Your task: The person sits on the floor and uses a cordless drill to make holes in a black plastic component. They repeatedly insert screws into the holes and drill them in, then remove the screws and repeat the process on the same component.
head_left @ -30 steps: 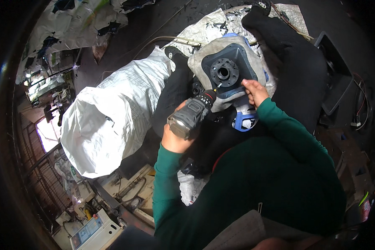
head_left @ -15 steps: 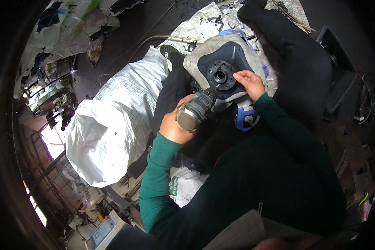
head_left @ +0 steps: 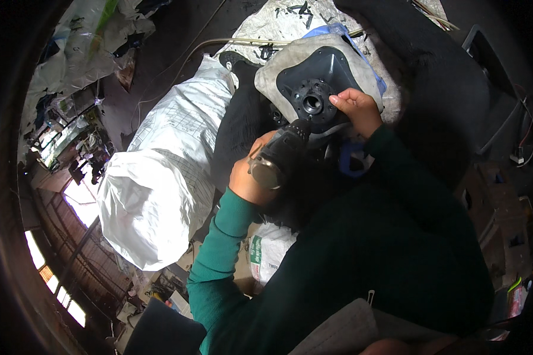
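Observation:
A dark cordless drill [head_left: 273, 155] fills my left hand [head_left: 247, 182], whose fingers are wrapped round it. Its chuck points up and right, at the near edge of a round black flange [head_left: 302, 94] with a central hole and small holes round it. The flange sits in a black, square-cornered dished part [head_left: 339, 70], which rests on a grey cloth [head_left: 272, 76]. My right hand [head_left: 362, 111] is closed in a pinch at the flange's right rim. Whether a small piece is between those fingertips I cannot make out. Shadow hides some of the area below the drill.
An open white sack [head_left: 204, 171] lies to the left, its mouth toward me. Beyond the cloth spreads a pale sheet [head_left: 281, 28] with black scraps, crossed by a thin hose [head_left: 237, 41]. A dark bin [head_left: 496, 118] stands at right; a printed white bag [head_left: 278, 251] is nearer.
The view has shifted slightly, and shade has deepened over the area near my right forearm. Both hands keep about the same places, the drill at the flange's near edge.

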The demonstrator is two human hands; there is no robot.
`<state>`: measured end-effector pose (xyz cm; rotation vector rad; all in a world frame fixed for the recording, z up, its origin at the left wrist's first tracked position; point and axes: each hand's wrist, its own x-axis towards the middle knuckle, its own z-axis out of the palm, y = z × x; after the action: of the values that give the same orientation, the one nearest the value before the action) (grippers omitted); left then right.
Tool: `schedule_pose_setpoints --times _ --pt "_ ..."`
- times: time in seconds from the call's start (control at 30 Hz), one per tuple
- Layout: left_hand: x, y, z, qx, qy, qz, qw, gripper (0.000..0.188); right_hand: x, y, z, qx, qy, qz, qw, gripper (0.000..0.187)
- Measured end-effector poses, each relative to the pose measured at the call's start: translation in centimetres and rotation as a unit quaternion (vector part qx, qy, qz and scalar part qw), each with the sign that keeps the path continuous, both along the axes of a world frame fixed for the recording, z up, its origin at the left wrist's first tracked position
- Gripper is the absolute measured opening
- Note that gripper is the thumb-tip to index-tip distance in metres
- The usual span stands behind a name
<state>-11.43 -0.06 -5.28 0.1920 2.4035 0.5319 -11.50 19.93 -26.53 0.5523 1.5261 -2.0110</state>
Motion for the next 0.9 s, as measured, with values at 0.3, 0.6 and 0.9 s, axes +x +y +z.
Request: schedule_pose_setpoints --times 0.3,0.6,0.9 --pt "3.6 0.2 1.6 0.057 0.128 -0.011 0.990 0.055 -0.4 0.7 0.8 0.199 0.130 0.073 0.969 0.033" --pt "9.0 2.8 3.4 0.109 0.169 0.028 0.979 0.055 2.5 5.4 4.3 -0.380 -0.107 -0.022 0.919 0.040" --pt "10.5 4.5 2.6 0.137 0.186 0.003 0.973 0.054 3.9 5.6 6.1 -0.517 -0.102 -0.026 0.850 0.041"
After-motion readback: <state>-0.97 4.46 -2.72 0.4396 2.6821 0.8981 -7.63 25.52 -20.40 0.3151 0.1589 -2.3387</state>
